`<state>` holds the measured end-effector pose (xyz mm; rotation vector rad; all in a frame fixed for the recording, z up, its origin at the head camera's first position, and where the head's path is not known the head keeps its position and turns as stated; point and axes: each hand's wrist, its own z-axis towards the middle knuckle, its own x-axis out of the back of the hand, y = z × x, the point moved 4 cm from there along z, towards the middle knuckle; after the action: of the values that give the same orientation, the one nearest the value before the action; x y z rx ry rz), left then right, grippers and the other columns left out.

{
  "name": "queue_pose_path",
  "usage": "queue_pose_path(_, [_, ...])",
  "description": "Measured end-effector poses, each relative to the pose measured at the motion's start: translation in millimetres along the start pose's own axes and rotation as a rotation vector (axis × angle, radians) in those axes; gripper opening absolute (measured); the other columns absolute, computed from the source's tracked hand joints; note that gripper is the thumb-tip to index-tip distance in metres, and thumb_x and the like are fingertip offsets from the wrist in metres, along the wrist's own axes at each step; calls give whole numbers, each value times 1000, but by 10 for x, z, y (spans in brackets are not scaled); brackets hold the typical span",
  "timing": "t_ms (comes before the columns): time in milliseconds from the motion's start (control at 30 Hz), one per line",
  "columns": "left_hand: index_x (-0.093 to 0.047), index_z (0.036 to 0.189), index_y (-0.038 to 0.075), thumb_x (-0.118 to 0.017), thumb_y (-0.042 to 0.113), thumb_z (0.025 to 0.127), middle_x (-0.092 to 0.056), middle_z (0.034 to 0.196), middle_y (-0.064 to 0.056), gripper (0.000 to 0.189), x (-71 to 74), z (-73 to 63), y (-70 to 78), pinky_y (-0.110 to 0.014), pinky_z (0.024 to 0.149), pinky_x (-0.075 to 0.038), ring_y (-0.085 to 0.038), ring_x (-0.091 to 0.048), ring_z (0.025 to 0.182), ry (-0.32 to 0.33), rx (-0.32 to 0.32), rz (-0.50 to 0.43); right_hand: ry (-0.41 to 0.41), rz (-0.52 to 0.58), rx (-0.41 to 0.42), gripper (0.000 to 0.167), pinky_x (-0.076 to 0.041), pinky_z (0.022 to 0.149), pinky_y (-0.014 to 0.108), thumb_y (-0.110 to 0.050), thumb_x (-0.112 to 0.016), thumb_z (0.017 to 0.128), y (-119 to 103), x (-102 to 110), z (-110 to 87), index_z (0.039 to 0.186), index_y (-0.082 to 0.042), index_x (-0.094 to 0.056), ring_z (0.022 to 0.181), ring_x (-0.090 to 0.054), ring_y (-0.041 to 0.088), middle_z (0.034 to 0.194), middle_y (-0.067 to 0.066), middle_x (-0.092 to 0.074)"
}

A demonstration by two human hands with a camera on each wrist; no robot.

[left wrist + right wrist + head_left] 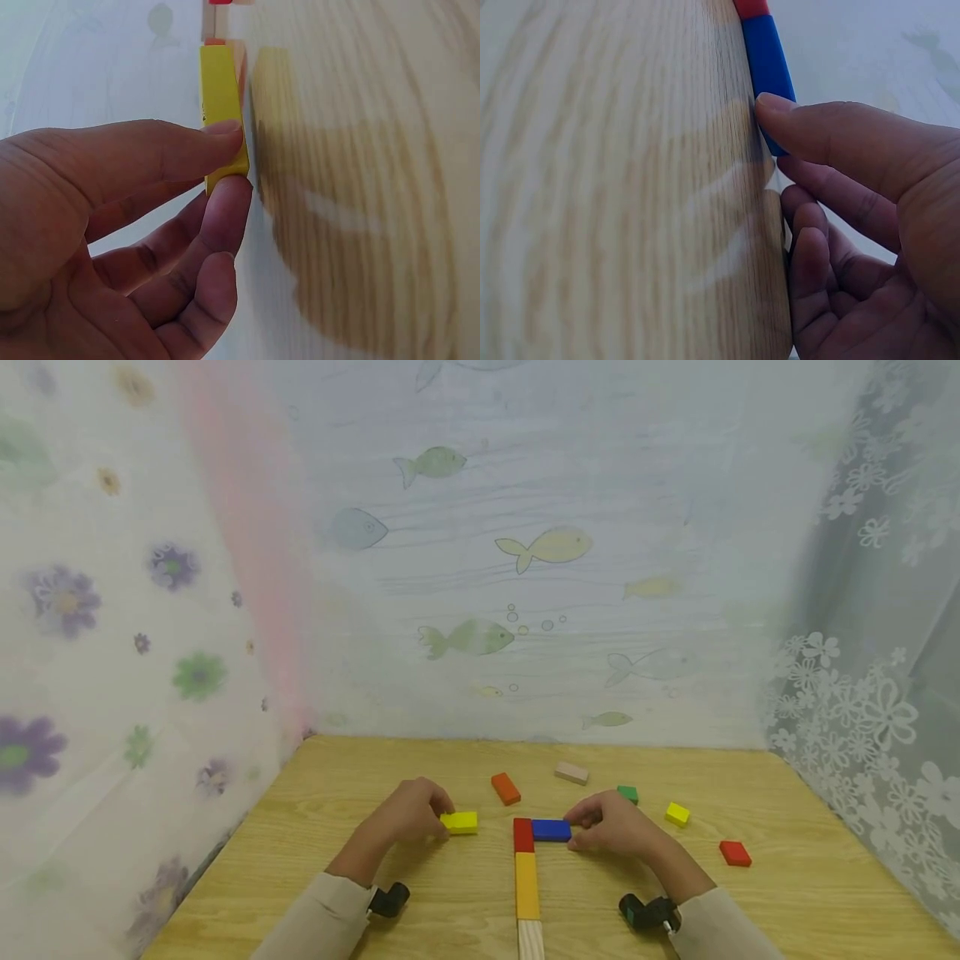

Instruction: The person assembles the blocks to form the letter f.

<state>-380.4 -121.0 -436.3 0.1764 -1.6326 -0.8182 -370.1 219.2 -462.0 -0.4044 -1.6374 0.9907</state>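
The left sleeve (318,917) and right sleeve (723,928) are plain beige, lightly creased, the left hand (415,810) and right hand (617,823) bare. Also worn — a small, black, rounded left wrist camera (391,901) and right wrist camera (647,912), silvery metal (669,927) beside the latter.

fish curtain (525,589) across the back, flower curtain (112,685) at left, pink strip (247,543) between them, white-flowered grey curtain (862,635) at right, wood-grain surface (315,810) below

Glossy, wood-grained counter (450,906); smooth blue block (551,831) and, at its nine o'clock, smooth yellow block (462,822); matt cloth left sleeve (318,918).
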Motion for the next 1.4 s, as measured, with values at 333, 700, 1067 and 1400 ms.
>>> queue_pose_path(333, [-78, 108, 9, -90, 10, 79, -71, 97, 0, 31, -77, 48, 26, -39, 79, -56, -16, -61, 87, -18, -6, 14, -2, 2, 2, 31, -54, 79, 32, -20, -89, 81, 5, 5, 4, 110, -11, -80, 94, -60, 19, 108, 2, -76])
queue_pose_path(700, [-78, 107, 7, -90, 9, 78, -70, 95, -1, 31, -133, 81, 105, -37, 78, -57, -16, -60, 85, -18, -11, 10, 0, 4, 3, 30, -54, 78, 32, -19, -89, 81, 26, 14, -2, 108, -11, -80, 94, -60, 19, 109, 3, -76])
queue_pose_path(1067, [-78, 108, 8, -90, 10, 79, -70, 97, -2, 32, -142, 74, 141, -38, 78, -56, -17, -61, 86, -20, -2, 3, 7, -1, 3, 29, -54, 79, 33, -19, -89, 81, 13, 5, 4, 107, -11, -80, 94, -61, 19, 108, 2, -77])
queue_pose_path(1400, [-78, 107, 9, -89, 10, 79, -70, 99, -1, 30, -171, 107, 177, -40, 80, -57, -18, -61, 88, -19, 1, -3, 8, -17, 4, 30, -54, 80, 32, -21, -90, 80, -7, -6, 16, 107, -11, -80, 95, -62, 18, 108, 2, -77])
